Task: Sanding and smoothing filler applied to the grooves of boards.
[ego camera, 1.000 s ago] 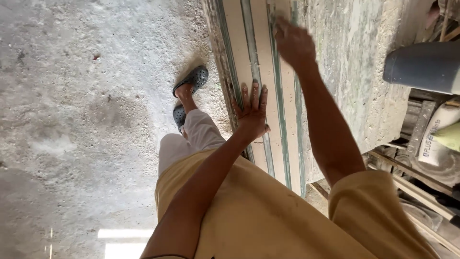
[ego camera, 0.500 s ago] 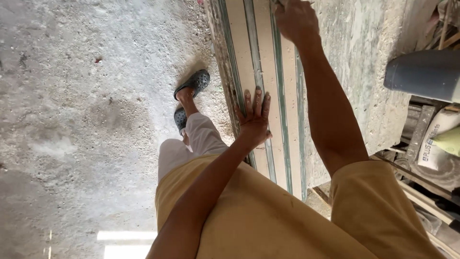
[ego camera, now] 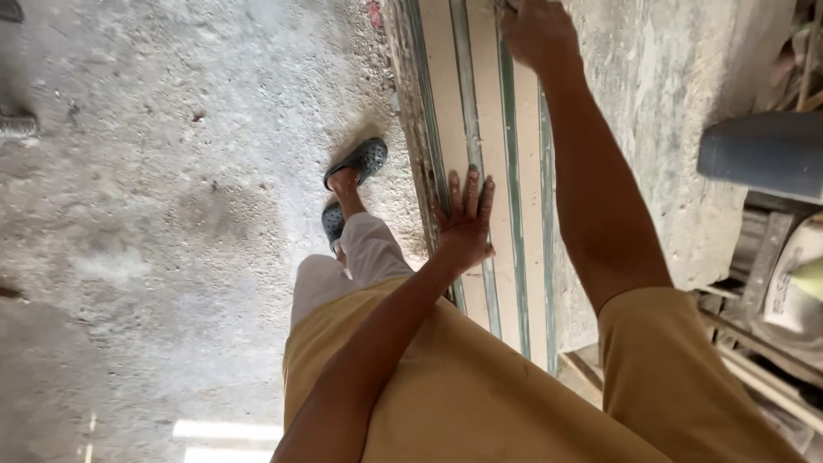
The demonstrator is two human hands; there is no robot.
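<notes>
Head view: left hand (ego camera: pixel 464 230) flat and open on stacked boards (ego camera: pixel 480 129) beside concrete floor (ego camera: pixel 171 171), right hand (ego camera: pixel 536 34) far up, closure unclear; steadying step, likely needing firm hold before shifting.

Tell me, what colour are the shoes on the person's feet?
Dark grey, with small holes: the shoes show in the head view.

workshop: rough concrete floor (ego camera: pixel 154 214), stacked boards (ego camera: pixel 480 129).
</notes>
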